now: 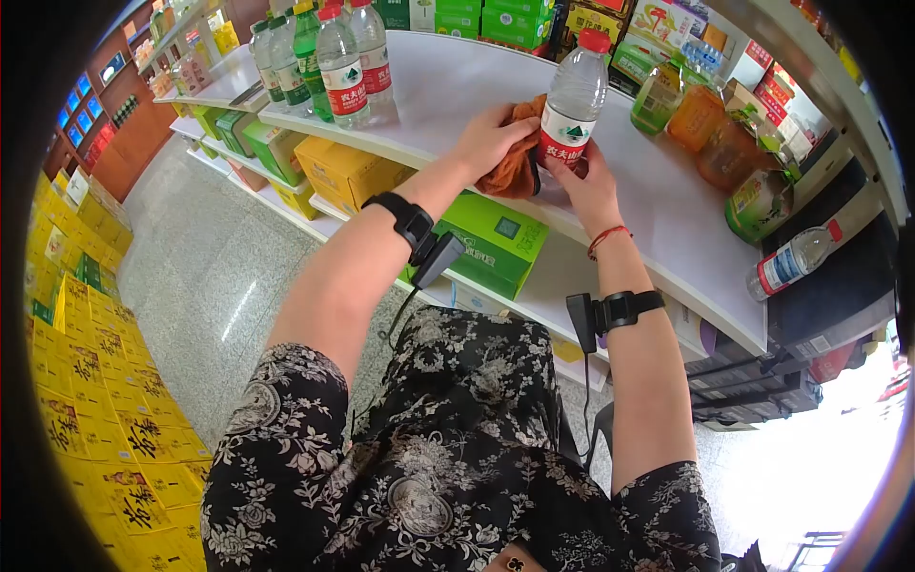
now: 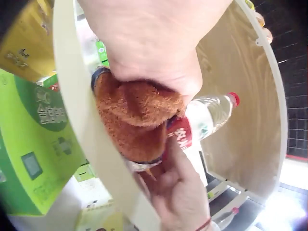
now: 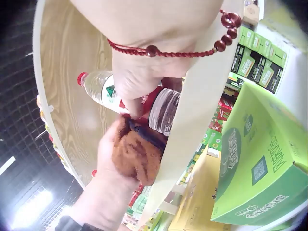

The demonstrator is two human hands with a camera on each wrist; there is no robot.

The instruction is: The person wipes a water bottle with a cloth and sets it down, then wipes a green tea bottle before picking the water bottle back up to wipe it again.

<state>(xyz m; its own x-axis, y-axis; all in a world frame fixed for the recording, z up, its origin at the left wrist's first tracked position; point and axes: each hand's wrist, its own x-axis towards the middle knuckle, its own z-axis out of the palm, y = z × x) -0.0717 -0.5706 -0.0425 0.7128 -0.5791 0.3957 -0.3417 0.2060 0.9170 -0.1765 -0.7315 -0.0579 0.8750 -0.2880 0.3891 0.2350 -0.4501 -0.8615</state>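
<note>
Bottle [image 1: 578, 88], red-white label [image 1: 564, 143] reading "农夫山": right hand [image 1: 588, 186] grasping it low, left hand [image 1: 488, 143] clutching brown cloth [image 1: 517, 170].

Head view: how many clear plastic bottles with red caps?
4: the gripped bottle in the right hand; a front bottle and a rear bottle right of the green plastic bottle; a far-right bottle. Others may be hidden.

"What lines the left side?"
"Yellow cartons [image 1: 105, 400] stand piled along a speckled floor [image 1: 243, 253]."
"And below the white counter [image 1: 448, 81]?"
"A bright green box [image 1: 491, 246], printed with a square code, sits near a yellow-orange box [image 1: 345, 172]."
</note>
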